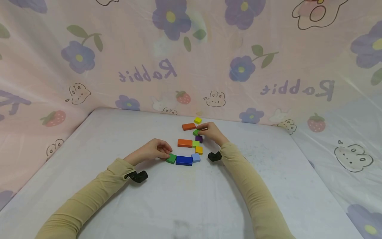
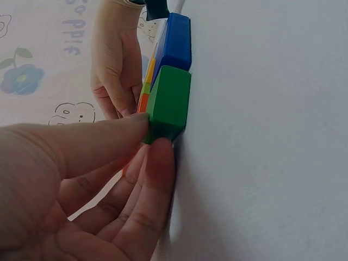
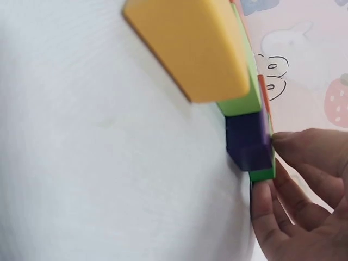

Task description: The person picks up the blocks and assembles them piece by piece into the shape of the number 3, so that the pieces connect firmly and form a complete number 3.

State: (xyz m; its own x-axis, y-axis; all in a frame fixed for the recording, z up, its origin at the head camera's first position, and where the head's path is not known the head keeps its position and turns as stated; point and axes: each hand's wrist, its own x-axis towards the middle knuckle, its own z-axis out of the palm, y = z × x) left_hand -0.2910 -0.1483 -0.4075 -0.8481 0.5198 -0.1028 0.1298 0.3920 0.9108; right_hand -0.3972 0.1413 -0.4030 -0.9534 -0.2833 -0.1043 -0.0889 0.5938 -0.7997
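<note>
My left hand [image 1: 153, 149] pinches a dark green block [image 2: 173, 100] between thumb and fingertips, at the left end of a blue block [image 1: 184, 161]. A light blue block [image 1: 195, 157] sits at the blue one's other end. Farther back, my right hand [image 1: 212, 132] has its thumb and fingers at a green block [image 1: 195, 132], gripping it beside a purple block [image 1: 199, 139]. In the right wrist view, that green block [image 3: 263, 174] is mostly hidden behind the purple one.
An orange-red block [image 1: 185, 143] adjoins a lime block [image 1: 195, 144], with a yellow-orange block [image 1: 199, 150] below. Behind lie another orange-red block [image 1: 188, 126] and a yellow block [image 1: 198, 120]. The white table [image 1: 185, 202] meets a printed curtain [image 1: 194, 59] at the back.
</note>
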